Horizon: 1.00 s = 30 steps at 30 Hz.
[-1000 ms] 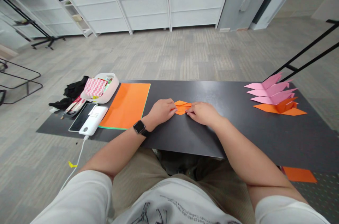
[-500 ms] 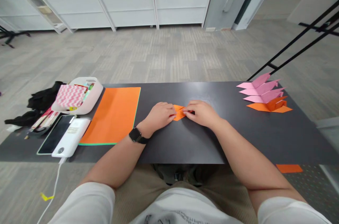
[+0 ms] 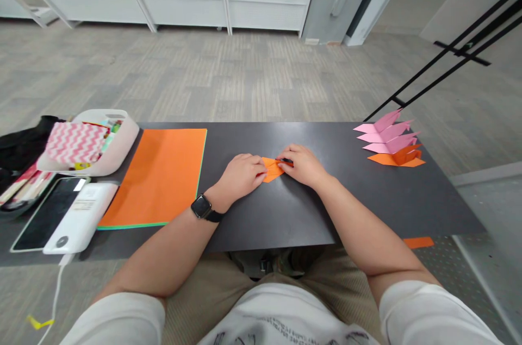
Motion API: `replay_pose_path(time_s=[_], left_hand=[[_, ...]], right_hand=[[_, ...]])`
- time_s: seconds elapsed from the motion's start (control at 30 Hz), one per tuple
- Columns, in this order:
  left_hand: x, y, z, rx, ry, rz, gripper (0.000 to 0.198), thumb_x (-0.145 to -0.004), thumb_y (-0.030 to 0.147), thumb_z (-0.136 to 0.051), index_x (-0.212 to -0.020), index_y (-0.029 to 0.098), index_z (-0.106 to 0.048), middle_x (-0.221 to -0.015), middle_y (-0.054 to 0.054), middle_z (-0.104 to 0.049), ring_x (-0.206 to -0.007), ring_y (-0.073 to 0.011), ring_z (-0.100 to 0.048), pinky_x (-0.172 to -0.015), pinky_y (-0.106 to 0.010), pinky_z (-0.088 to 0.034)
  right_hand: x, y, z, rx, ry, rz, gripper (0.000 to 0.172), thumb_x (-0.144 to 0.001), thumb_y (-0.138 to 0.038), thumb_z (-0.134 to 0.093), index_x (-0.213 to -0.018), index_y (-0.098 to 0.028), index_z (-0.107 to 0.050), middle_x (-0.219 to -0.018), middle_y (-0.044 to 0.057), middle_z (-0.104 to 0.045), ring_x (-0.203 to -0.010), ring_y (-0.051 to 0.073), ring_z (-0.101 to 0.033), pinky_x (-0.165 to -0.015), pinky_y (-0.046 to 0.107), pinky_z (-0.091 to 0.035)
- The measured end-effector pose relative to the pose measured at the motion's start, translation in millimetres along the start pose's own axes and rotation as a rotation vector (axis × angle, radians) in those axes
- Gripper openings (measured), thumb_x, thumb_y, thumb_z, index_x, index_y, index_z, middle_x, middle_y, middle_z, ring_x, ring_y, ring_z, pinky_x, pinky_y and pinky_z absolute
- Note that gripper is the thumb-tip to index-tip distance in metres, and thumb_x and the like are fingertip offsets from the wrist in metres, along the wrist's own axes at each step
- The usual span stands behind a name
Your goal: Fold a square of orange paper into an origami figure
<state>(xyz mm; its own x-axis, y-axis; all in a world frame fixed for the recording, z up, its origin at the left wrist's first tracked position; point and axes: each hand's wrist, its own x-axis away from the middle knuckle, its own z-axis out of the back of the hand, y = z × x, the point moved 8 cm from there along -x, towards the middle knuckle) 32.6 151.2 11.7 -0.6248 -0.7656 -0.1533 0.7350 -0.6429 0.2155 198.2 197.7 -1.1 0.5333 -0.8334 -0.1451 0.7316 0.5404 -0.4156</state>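
Note:
A small folded piece of orange paper (image 3: pixel 272 170) lies on the dark table between my two hands. My left hand (image 3: pixel 244 174), with a black watch on its wrist, holds the paper's left side, thumb and fingers closed at its edge. At the right side, my right hand (image 3: pixel 300 164) pinches the upper right edge between thumb and fingers. Parts of the paper are hidden under the fingertips. Left of my left hand lies a stack of orange sheets (image 3: pixel 163 171) with a green edge showing beneath.
Pink folded paper figures (image 3: pixel 387 136) and an orange one (image 3: pixel 399 157) stand in a row at the right. At the left are a white basket (image 3: pixel 126 141), a phone (image 3: pixel 49 212) and a white power bank (image 3: pixel 81 217) with a cable. An orange piece (image 3: pixel 419 242) lies below the table's right side.
The view has shifted, so the items at both sides appear further left. Both hands still hold the orange paper, with only slight movement of the fingers.

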Motion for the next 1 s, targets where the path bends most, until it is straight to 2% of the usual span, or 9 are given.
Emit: replay_pose_path(time_s=[0.13,0.27,0.37,0.43,0.5,0.57,0.7,0.87,1.0], left_hand=[[-1.9,-0.9,0.3,0.065,0.018,-0.002,0.024,-0.108,0.029,-0.061,-0.102,0.023,-0.083,-0.109,-0.006,-0.078,-0.102,-0.0244,-0.07,-0.096,-0.042,-0.053],[-1.6,-12.1,7.7,0.191,0.138,0.094,0.018,-0.1,0.022,-0.066,-0.115,0.022,-0.076,-0.119,-0.007,-0.075,-0.11,-0.0253,-0.069,-0.103,-0.043,-0.054],[2.5,-23.4,15.0,0.258,0.23,0.183,0.043,-0.096,0.031,-0.074,-0.137,0.021,-0.067,-0.137,-0.011,-0.07,-0.127,-0.0291,-0.066,-0.112,-0.046,-0.052],[4.2,-28.6,16.2,0.293,0.218,0.216,0.061,-0.094,0.038,-0.079,-0.15,0.021,-0.058,-0.144,-0.012,-0.07,-0.131,-0.031,-0.066,-0.115,-0.048,-0.05],[4.9,-33.6,16.9,0.317,0.179,0.253,0.068,-0.093,0.043,-0.081,-0.153,0.023,-0.057,-0.138,-0.011,-0.075,-0.126,-0.0312,-0.07,-0.112,-0.048,-0.051],[4.7,-36.6,20.5,0.316,0.15,0.265,0.055,-0.093,0.043,-0.082,-0.143,0.025,-0.066,-0.127,-0.007,-0.08,-0.114,-0.0295,-0.074,-0.105,-0.045,-0.053],[4.5,-36.3,36.3,0.264,0.178,0.219,0.012,-0.096,0.036,-0.078,-0.103,0.026,-0.077,-0.101,-0.001,-0.083,-0.093,-0.0241,-0.074,-0.09,-0.039,-0.05],[6.1,-31.4,45.0,0.095,0.252,0.169,0.008,-0.096,0.018,-0.069,-0.098,0.024,-0.074,-0.103,-0.003,-0.08,-0.099,-0.0248,-0.071,-0.091,-0.042,-0.047],[-1.8,-22.7,27.7,-0.017,0.21,0.122,0.016,-0.096,0.012,-0.063,-0.102,0.024,-0.073,-0.11,-0.006,-0.077,-0.103,-0.0267,-0.068,-0.095,-0.045,-0.046]], right_hand=[[-0.3,-0.3,-0.9,-0.026,-0.007,-0.039,0.008,-0.094,-0.022,-0.076,-0.099,-0.028,-0.079,-0.112,0.005,-0.075,-0.108,0.026,-0.068,-0.098,0.043,-0.049],[-0.3,-3.5,1.3,-0.097,0.007,-0.021,0.009,-0.092,-0.017,-0.074,-0.094,-0.026,-0.075,-0.106,0.004,-0.075,-0.105,0.024,-0.069,-0.097,0.04,-0.049],[0.7,-9.2,8.0,-0.148,0.047,0.012,0.01,-0.092,-0.016,-0.071,-0.093,-0.026,-0.073,-0.104,0.004,-0.074,-0.102,0.024,-0.069,-0.095,0.039,-0.049],[2.5,-15.8,15.8,-0.167,0.096,0.043,0.009,-0.094,-0.017,-0.069,-0.094,-0.026,-0.072,-0.106,0.004,-0.074,-0.103,0.024,-0.069,-0.095,0.04,-0.048],[5.3,-25.0,24.8,-0.168,0.15,0.086,0.008,-0.096,-0.019,-0.068,-0.095,-0.026,-0.071,-0.109,0.004,-0.075,-0.106,0.024,-0.069,-0.097,0.042,-0.047],[8.6,-35.3,33.3,-0.14,0.197,0.136,0.008,-0.096,-0.02,-0.068,-0.095,-0.027,-0.071,-0.11,0.004,-0.075,-0.107,0.025,-0.069,-0.099,0.044,-0.044],[15.5,-49.7,48.7,-0.092,0.294,0.208,0.014,-0.097,-0.023,-0.07,-0.109,-0.029,-0.073,-0.116,0.006,-0.076,-0.111,0.027,-0.068,-0.102,0.047,-0.043],[19.6,-49.1,58.6,-0.056,0.395,0.207,0.033,-0.1,-0.028,-0.069,-0.133,-0.029,-0.07,-0.123,0.009,-0.074,-0.117,0.029,-0.067,-0.104,0.048,-0.043],[13.2,-46.2,42.8,0.016,0.253,0.183,0.031,-0.1,-0.03,-0.071,-0.131,-0.031,-0.075,-0.129,0.009,-0.073,-0.122,0.031,-0.063,-0.108,0.051,-0.04]])
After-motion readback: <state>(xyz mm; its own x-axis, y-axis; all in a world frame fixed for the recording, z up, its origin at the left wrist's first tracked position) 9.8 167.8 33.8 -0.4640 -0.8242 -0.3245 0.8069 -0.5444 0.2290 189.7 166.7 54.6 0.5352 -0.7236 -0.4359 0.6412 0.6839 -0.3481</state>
